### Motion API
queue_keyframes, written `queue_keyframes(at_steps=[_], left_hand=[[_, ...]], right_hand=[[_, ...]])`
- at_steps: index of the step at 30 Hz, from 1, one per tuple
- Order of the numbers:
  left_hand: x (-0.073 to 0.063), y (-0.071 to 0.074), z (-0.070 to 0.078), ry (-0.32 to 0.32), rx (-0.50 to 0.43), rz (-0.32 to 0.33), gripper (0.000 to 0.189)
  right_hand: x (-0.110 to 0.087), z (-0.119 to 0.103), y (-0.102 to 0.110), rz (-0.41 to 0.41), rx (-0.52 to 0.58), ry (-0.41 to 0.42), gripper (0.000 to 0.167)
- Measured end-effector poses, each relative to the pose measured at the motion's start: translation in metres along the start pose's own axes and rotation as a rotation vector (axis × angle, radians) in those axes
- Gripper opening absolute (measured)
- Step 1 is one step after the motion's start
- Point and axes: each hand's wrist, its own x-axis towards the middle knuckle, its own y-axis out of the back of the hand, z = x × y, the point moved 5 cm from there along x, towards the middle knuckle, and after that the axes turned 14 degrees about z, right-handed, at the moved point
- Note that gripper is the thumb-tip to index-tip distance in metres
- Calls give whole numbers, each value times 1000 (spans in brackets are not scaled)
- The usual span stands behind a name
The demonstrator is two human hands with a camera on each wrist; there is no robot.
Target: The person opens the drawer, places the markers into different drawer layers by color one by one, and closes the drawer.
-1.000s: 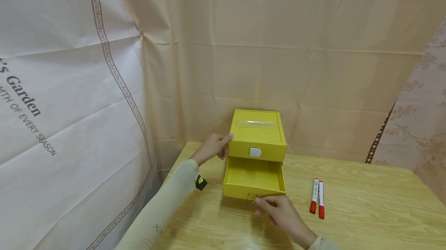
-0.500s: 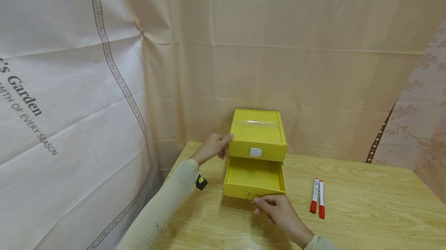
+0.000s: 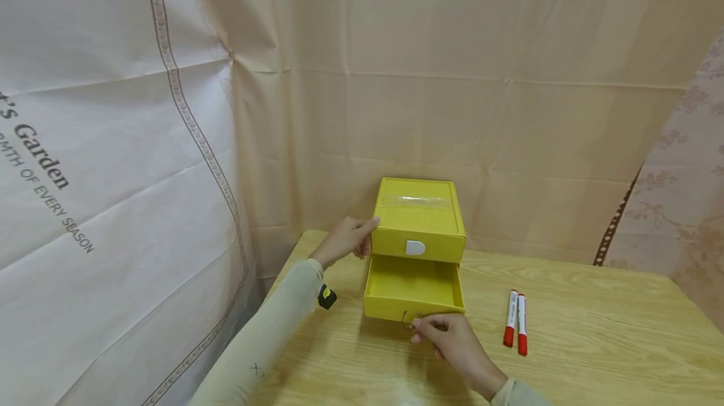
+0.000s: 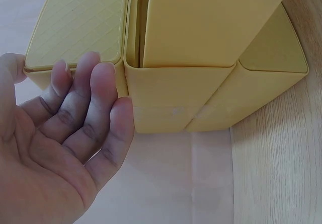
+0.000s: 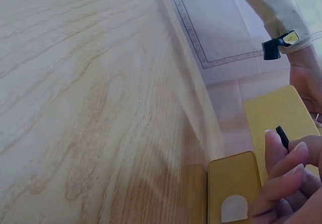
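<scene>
A yellow drawer box (image 3: 418, 220) stands on the table, its top drawer pushed in and marked by a white tab (image 3: 415, 247). Below that, a yellow drawer (image 3: 387, 308) is pulled well out and its floor looks bare. My right hand (image 3: 455, 342) pinches the thin dark loop handle on that drawer's front; the black loop (image 5: 283, 137) shows between thumb and fingers in the right wrist view. At the box's upper left corner my left hand (image 3: 347, 241) grips it, thumb over the top edge. Its curled fingers (image 4: 103, 83) lie against the side in the left wrist view.
Two red-capped markers (image 3: 515, 321) lie side by side on the wooden table (image 3: 599, 324), right of the box. A lower drawer (image 5: 231, 176) with a white tab is closed. Beige cloth (image 3: 418, 117) hangs behind, and white printed cloth (image 3: 113, 173) on the left.
The pulled-out drawer has slid very slightly back toward the box, the right hand moving with it on the loop handle. The left hand has stayed in place.
</scene>
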Motion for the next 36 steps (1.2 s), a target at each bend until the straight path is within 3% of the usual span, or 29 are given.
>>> queue_keyframes(at_steps=[36], left_hand=[[4, -1, -3, 2, -15, -1, 72]], right_hand=[[37, 0, 8, 83, -43, 26, 29]])
